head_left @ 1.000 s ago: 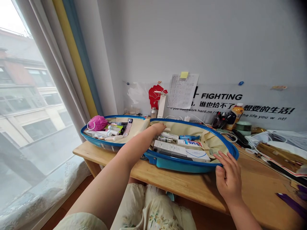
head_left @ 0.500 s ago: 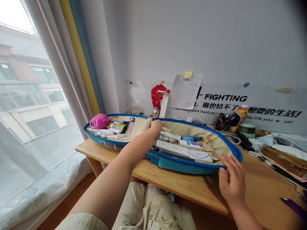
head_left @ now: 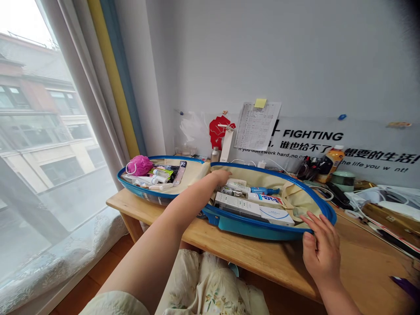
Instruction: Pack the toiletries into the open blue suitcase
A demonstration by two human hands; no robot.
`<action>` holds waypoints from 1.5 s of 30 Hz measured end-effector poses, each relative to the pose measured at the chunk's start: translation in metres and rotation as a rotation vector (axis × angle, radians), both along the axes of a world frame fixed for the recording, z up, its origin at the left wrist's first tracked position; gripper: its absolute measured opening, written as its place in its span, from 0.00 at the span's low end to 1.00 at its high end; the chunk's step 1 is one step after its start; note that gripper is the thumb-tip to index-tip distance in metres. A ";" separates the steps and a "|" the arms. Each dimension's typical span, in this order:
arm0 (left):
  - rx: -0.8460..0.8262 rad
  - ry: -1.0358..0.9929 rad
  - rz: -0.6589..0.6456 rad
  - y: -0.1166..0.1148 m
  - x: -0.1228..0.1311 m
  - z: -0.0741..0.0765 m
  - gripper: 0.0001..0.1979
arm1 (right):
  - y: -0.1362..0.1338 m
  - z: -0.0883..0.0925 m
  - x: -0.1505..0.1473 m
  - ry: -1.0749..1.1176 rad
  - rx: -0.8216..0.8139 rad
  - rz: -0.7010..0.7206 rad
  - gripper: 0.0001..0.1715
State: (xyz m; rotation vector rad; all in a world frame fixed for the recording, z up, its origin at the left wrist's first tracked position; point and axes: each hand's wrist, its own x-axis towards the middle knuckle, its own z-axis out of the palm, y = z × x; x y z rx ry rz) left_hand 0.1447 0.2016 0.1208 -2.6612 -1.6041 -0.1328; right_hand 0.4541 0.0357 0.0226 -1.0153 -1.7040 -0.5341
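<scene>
An open blue case (head_left: 262,230) with a cream lining lies on the wooden table. My left hand (head_left: 222,176) reaches into the right half near the hinge side; its fingers are small and partly hidden, and what they touch is unclear. Beside it are a white bottle (head_left: 236,183), a blue bottle (head_left: 262,190), a toothpaste box (head_left: 265,199) and white boxes (head_left: 238,202). My right hand (head_left: 321,245) rests at the case's right front rim, fingers spread, holding nothing. In the left half sit a pink bath puff (head_left: 139,166), white tubes (head_left: 159,176) and a long package (head_left: 180,173).
Behind the case stand a small silver bottle (head_left: 215,154) and a white folded lamp (head_left: 227,144). An orange bottle (head_left: 333,162), a green jar (head_left: 343,180), cables and a brown box (head_left: 390,221) crowd the right side. The table (head_left: 272,258) runs along the wall.
My left hand has shifted slightly right and its fingers now extend farther over the right half. My right hand stays at the rim. The view has moved a little.
</scene>
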 end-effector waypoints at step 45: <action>-0.129 0.142 -0.015 -0.059 -0.028 0.027 0.21 | 0.000 0.000 -0.001 0.030 -0.022 0.010 0.21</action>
